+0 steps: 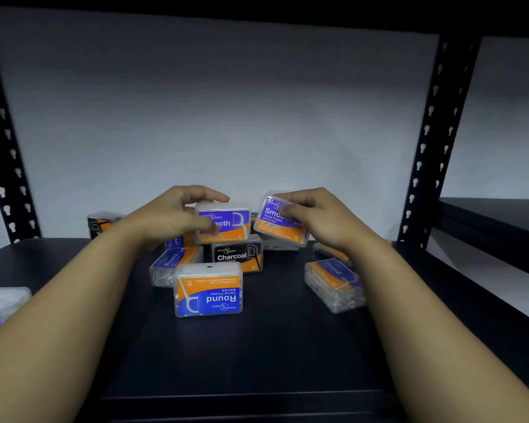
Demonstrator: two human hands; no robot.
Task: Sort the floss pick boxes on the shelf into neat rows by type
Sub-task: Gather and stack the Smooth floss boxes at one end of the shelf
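Near the back edge of the dark shelf (257,346), your left hand (177,218) and right hand (318,218) each grip a small clear plastic Smooth floss box (226,227), probably light, hard and slippery, so pinch the short sides.

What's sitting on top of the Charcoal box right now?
A Smooth box rests on the Charcoal box, gripped by the left hand. Their contact line is visible; anything behind is hidden.

left-edge box (0,303): cropped by frame | Round box (177,241): label hidden behind left hand (168,218)
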